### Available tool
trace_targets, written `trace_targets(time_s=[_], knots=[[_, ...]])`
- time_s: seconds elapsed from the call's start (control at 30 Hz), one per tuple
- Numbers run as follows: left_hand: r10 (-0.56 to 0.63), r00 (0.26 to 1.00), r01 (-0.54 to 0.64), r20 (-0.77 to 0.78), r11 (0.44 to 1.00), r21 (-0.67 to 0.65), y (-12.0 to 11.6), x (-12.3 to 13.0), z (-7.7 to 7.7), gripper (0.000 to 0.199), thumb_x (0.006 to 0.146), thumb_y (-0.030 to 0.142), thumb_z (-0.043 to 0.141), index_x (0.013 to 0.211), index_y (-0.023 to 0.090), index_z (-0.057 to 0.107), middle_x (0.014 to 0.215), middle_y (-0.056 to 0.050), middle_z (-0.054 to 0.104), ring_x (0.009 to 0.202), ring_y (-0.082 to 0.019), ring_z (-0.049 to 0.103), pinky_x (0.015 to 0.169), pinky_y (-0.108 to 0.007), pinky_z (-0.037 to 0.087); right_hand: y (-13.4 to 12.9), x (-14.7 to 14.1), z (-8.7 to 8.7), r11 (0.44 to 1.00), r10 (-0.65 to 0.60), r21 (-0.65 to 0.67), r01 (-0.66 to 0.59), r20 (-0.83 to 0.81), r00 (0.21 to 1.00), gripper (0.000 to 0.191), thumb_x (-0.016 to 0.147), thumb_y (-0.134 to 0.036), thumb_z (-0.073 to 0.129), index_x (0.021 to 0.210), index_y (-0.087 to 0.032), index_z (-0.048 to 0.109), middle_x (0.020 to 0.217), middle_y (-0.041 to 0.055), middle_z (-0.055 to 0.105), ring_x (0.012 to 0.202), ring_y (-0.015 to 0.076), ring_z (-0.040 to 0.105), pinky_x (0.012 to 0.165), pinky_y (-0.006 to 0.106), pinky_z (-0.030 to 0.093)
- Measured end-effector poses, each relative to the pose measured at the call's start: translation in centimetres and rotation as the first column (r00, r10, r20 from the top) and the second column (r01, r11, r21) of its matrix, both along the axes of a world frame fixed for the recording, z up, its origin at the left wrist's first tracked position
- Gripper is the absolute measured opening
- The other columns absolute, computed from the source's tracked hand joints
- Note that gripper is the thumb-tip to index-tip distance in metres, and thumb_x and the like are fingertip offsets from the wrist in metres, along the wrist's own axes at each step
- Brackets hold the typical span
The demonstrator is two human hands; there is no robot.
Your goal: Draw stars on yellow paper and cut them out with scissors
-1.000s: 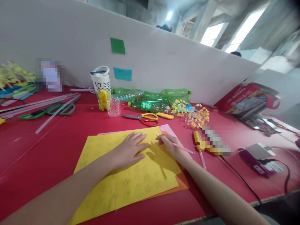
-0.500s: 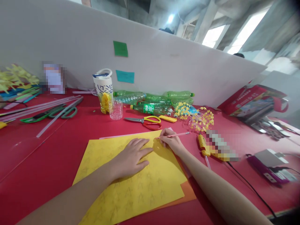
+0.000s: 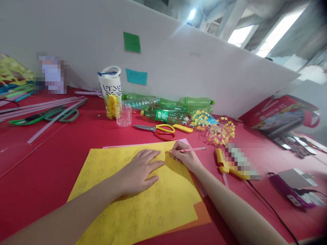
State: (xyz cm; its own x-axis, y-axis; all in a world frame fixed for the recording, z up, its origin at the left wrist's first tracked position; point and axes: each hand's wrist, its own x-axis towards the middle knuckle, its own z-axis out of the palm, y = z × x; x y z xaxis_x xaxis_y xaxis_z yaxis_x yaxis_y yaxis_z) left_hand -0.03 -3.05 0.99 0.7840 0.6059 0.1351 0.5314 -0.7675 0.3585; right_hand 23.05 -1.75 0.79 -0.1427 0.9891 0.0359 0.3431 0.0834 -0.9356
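Near the upper right corner of the yellow sheet (image 3: 178, 190), your right hand (image 3: 184, 157) rests with fingers closed around the pink pencil (image 3: 195, 149). The pencil lies low across the grip: point toward your left, just off the fingertips and at the paper; blunt end to the right, beyond the hand. Whether the point touches the surface, cannot tell.

Your left hand (image 3: 141, 172) is open, palm down, fingers spread on the same sheet, grasping nothing. Its fingertips are near the pencil point but apart from it. Faint star outlines cover the paper beside and below this hand.

Under the yellow sheet, an orange sheet (image 3: 201, 214) shows at the lower right and a pink sheet (image 3: 184, 140) at the upper edge; all lie on the red table (image 3: 102, 132).

Beyond the paper: scissors (image 3: 150, 128) with yellow and red handles, a yellow toothed piece (image 3: 183, 128) just beside them, then the clear cup (image 3: 124, 117) and green bottles (image 3: 176, 117). Right of your right hand: the yellow glue gun (image 3: 221, 160), below a cluster of yellow stars (image 3: 224, 132).
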Motion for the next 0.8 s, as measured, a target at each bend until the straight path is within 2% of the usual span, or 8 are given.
trace_targets(time_s=[0.47, 0.8], knots=[[-0.007, 1.0, 0.007, -0.019, 1.0, 0.024, 0.0, 0.0, 0.16, 0.042, 0.087, 0.04, 0.045, 0.129, 0.03, 0.046, 0.142, -0.008, 0.034, 0.129, -0.03, 0.028, 0.103, -0.049, 0.024, -0.01, -0.44, 0.13, 0.994, -0.093, 0.064, 0.09, 0.051, 0.994, 0.011, 0.076, -0.019, 0.051, 0.066, -0.021, 0.047, 0.053, -0.0049, 0.051, 0.043, 0.0098, 0.045, 0.041, 0.02, 0.031], [0.002, 1.0, -0.001, -0.019, 1.0, 0.017, -0.01, -0.02, 0.05, 0.042, 0.087, 0.04, 0.045, 0.129, 0.031, 0.045, 0.143, -0.007, 0.033, 0.129, -0.029, 0.027, 0.103, -0.049, 0.025, 0.05, -0.49, 0.23, 0.992, -0.112, 0.062, 0.109, 0.045, 0.993, 0.011, 0.076, -0.019, 0.05, 0.066, -0.021, 0.045, 0.052, -0.0046, 0.051, 0.043, 0.0103, 0.046, 0.04, 0.02, 0.034]])
